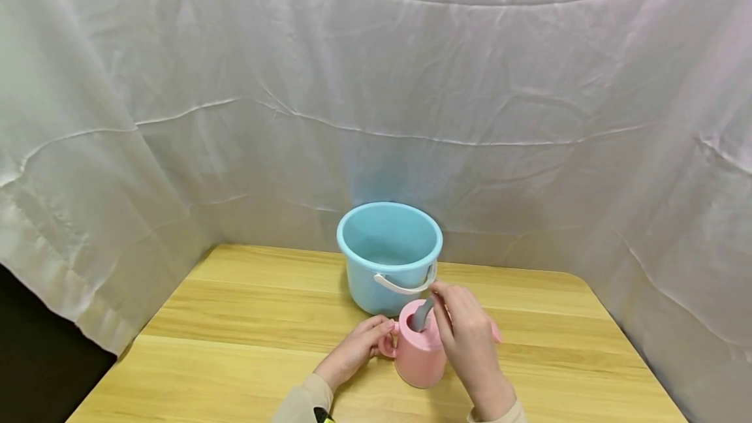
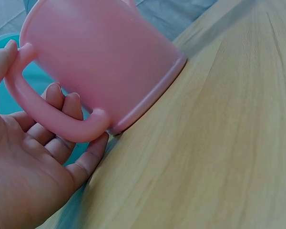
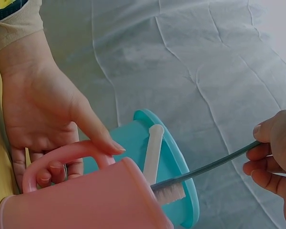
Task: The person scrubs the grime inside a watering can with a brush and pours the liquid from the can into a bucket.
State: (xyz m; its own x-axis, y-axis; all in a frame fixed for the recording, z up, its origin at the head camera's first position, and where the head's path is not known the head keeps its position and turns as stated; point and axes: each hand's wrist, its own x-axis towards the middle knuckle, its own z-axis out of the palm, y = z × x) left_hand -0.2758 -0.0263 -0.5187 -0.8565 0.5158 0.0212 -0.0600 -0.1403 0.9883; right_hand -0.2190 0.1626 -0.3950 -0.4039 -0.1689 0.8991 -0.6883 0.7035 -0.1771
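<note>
A pink watering can (image 1: 420,364) stands upright on the wooden table. My left hand (image 1: 356,348) holds its looped handle (image 2: 57,119), thumb on the upper end and fingers behind the loop. In my right hand (image 1: 470,335), thumb and fingers pinch the thin grey handle of a brush (image 3: 207,166) near its end. The brush slants down to the can's round mouth, where pale bristles (image 3: 170,194) show at the rim in the right wrist view. Part of the can's spout (image 1: 496,331) pokes out beyond my right hand.
Right behind the can is a light blue bucket (image 1: 364,289), its white carrying handle (image 1: 405,290) hanging over the front. A pale curtain (image 1: 376,83) encloses the back and both sides of the table (image 1: 247,318).
</note>
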